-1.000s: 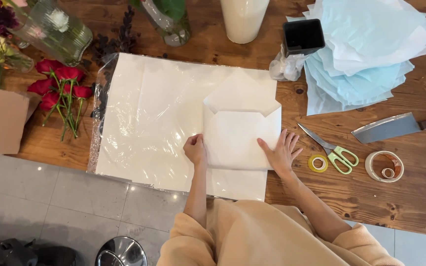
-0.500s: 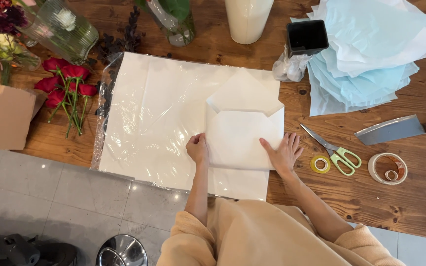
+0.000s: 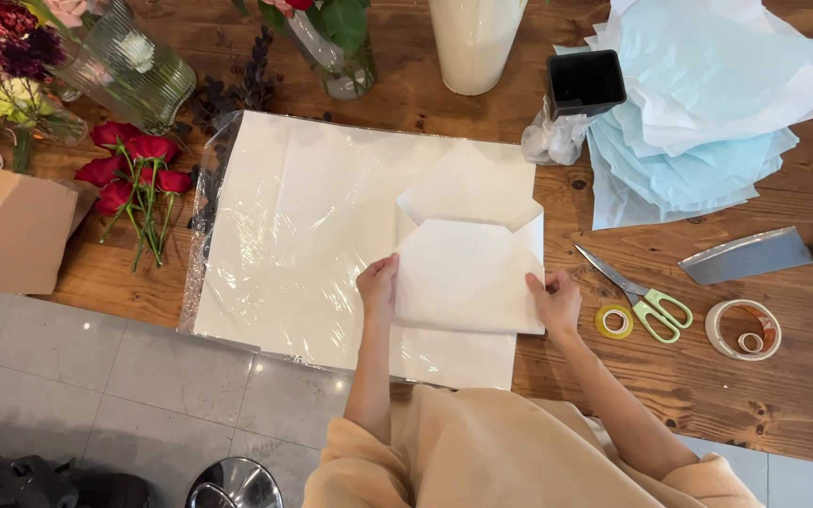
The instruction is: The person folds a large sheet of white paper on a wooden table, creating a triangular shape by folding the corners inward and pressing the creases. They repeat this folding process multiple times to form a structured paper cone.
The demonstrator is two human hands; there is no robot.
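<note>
Both hands are on the folded white paper point(image 3: 468, 273) at the centre of the frame. From my seat I see the left hand point(image 3: 378, 285) at the paper's left edge, fingers curled and pinching that edge, and the right hand point(image 3: 557, 301) at the lower right corner, fingers closed over the edge there. I cannot tell how firmly either one grips, but each has hold of the sheet.

That folded paper lies on a larger white sheet point(image 3: 303, 226) covered with clear plastic wrap, which spreads from the middle toward the left of the frame and hangs a little over the near edge of the wooden table point(image 3: 755, 395). A pointed flap of the folded piece stands above its main panel, toward the top of the frame.

Just right of the right hand I see a small yellow tape roll point(image 3: 614, 322), then green-handled scissors point(image 3: 637, 296), then a wider roll of clear tape point(image 3: 743, 329), all flat on the wood. Above those, at the right edge, lies a cleaver point(image 3: 755, 254). A stack of pale blue and white tissue sheets point(image 3: 708, 103) fills the upper right, with a black square pot point(image 3: 585, 82) beside it.

At the left, red roses point(image 3: 134, 169) lie on the table, near a ribbed glass vase point(image 3: 124, 66) and a brown cardboard piece point(image 3: 7, 230). A tall white vase point(image 3: 475, 42) stands at top centre.
</note>
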